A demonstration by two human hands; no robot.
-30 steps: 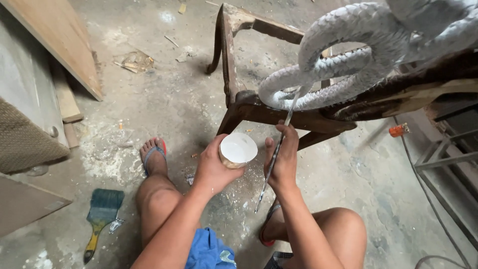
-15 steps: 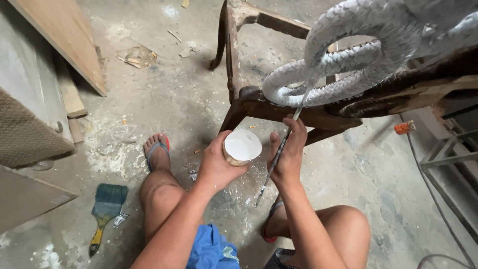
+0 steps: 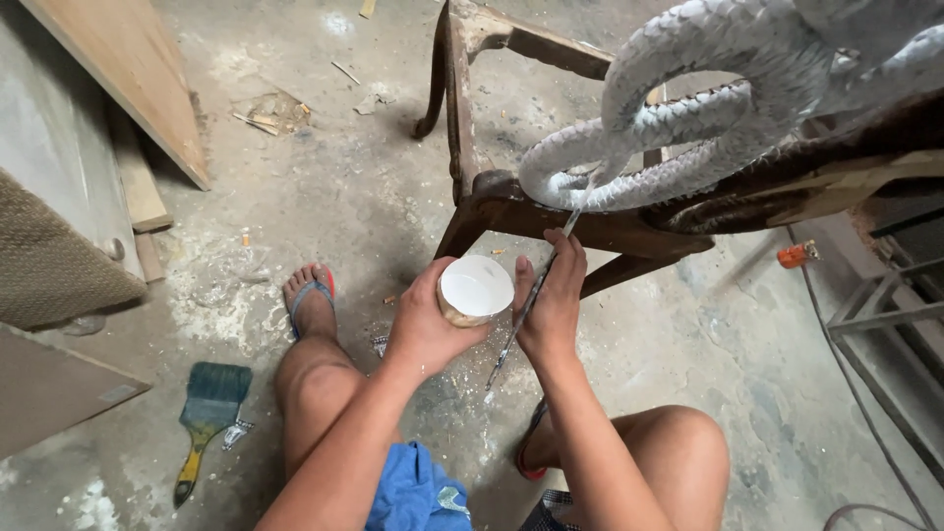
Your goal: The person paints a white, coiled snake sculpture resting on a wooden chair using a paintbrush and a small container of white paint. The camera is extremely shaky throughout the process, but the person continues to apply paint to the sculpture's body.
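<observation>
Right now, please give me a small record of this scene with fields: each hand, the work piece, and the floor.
Left hand: holds a small cup of white paint.
Right hand: holds a thin brush, tip on the carving.
Work piece: grey-white scaly snake carving on a dark wooden frame.
Floor: dusty concrete; wide paintbrush lies near the person's left leg.

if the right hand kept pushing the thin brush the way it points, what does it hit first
The right hand aims its thin brush up at the white scaly carved coil. The tip looks already at the coil's lower loop, so that comes first, though depth is uncertain.
</observation>
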